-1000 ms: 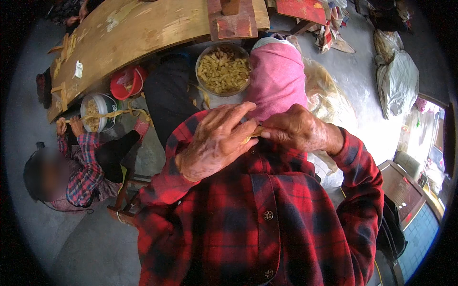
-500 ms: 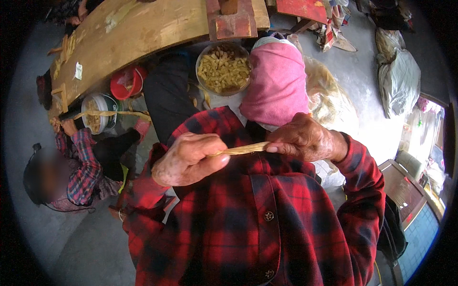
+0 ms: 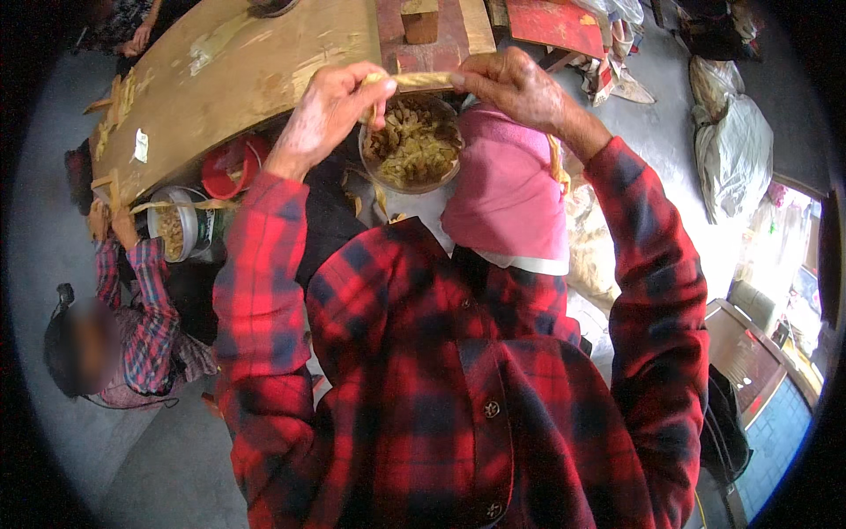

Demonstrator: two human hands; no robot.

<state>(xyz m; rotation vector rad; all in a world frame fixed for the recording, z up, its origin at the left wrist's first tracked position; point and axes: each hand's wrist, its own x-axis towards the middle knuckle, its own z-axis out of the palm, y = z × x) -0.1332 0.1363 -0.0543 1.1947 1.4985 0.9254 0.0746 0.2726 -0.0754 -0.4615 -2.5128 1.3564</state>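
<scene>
A straw-coloured twisted cord [image 3: 423, 79] of flat fibre strips is stretched between my hands, above the edge of the wooden table. My left hand [image 3: 330, 110] pinches its left end between thumb and fingers. The right end is closed in the fingers of my right hand [image 3: 515, 85]. Below my right wrist a loose tail of similar strip [image 3: 557, 163] hangs over a pink cloth [image 3: 502, 194] on my knee. Under the cord stands a round tub [image 3: 411, 188] of yellowish-brown strips [image 3: 412, 145].
A wooden table [image 3: 264, 66] with a red board and wooden block [image 3: 420, 22] runs across the top. At left, a person [image 3: 145, 344] holds a long twisted cord beside a white bucket [image 3: 196, 231] and red bucket [image 3: 231, 172]. Plastic bags [image 3: 731, 150] lie at right.
Both my hands have moved up and away from my chest to above the tub, carrying the cord stretched between them. A loose tail now shows below my right wrist.
</scene>
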